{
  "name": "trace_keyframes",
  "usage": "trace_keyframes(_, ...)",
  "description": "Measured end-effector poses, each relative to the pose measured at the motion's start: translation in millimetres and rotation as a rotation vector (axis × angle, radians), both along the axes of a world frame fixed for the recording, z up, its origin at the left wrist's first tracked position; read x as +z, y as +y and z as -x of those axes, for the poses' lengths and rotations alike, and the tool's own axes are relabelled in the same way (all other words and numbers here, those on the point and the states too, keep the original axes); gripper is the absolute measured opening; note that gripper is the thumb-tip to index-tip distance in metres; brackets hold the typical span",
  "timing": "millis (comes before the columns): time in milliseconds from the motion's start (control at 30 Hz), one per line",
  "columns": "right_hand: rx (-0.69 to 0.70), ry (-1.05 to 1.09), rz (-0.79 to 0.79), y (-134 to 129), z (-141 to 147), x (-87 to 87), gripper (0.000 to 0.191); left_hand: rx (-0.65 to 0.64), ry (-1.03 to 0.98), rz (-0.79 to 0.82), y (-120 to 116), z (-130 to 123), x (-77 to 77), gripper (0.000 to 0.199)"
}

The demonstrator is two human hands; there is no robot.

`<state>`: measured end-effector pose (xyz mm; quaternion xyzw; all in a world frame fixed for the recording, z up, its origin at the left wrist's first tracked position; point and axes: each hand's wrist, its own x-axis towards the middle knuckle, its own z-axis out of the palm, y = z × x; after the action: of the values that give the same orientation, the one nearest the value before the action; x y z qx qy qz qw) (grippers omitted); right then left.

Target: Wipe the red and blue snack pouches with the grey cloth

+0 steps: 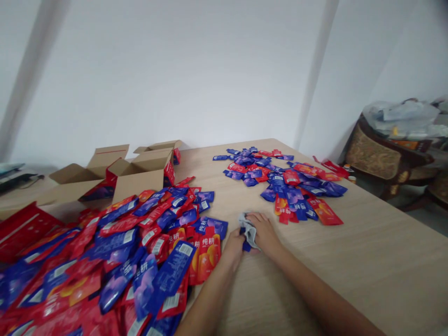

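Near the middle of the wooden table, my left hand (234, 244) is closed on a small blue pouch (247, 246), most of which is hidden by fingers and cloth. My right hand (265, 232) grips a light grey cloth (249, 234) and presses it against the pouch. Both hands are close together over the tabletop. Just left of them lies a big heap of red and blue pouches, with a red pouch (207, 254) at its near edge. Beyond my right hand is a smaller, looser group of such pouches, including a red pouch (325, 211).
Open cardboard boxes (139, 184) stand behind the left heap, some holding pouches. The wooden table (353, 252) meets a white wall (224, 74) at the back. Past its right edge is a patterned chair (374, 148) with plastic bags (408, 113) on it.
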<state>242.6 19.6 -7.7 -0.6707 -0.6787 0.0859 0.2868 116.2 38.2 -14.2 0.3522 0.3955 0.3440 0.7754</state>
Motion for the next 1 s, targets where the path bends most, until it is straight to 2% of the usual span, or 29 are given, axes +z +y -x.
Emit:
trace_keyframes(100,-0.154,0.141,-0.026,7,-24,-3.4,0.034,-0.186,-0.013,-0.068,1,8,6.0,0.028)
trace_keyframes(167,-0.198,0.430,-0.082,6,-35,-2.4,0.032,-0.248,-0.062,-0.112,1,12,8.3,0.036)
trace_keyframes(267,-0.158,0.864,-0.080,-1,-35,2.6,0.041,-0.283,-0.114,-0.154,0,16,8.4,0.042)
trace_keyframes(367,-0.075,0.986,-0.013,-8,-28,6.4,0.049,-0.323,-0.088,-0.158,0,17,6.6,0.042)
trace_keyframes(467,-0.079,1.148,0.021,-11,-24,6.9,0.062,-0.368,-0.051,-0.169,0,16,5.2,0.040)
trace_keyframes(567,-0.149,1.309,0.022,-9,-26,6.1,0.049,-0.437,-0.027,-0.178,-1,15,4.0,0.040)
trace_keyframes(667,-0.201,1.356,-0.015,-7,-27,5.5,0.042,-0.489,-0.014,-0.186,-2,13,2.2,0.040)
trace_keyframes(733,-0.226,1.345,-0.060,-5,-28,5.0,0.041,-0.454,-0.024,-0.187,-2,11,0.6,0.040)
trace_keyframes(867,-0.280,1.318,-0.103,-4,-34,4.0,0.042,-0.258,-0.052,-0.188,1,8,-1.9,0.043)
trace_keyframes(1000,-0.487,1.304,-0.234,-5,-50,1.9,0.048,-0.164,-0.081,-0.206,2,7,-2.7,0.045)
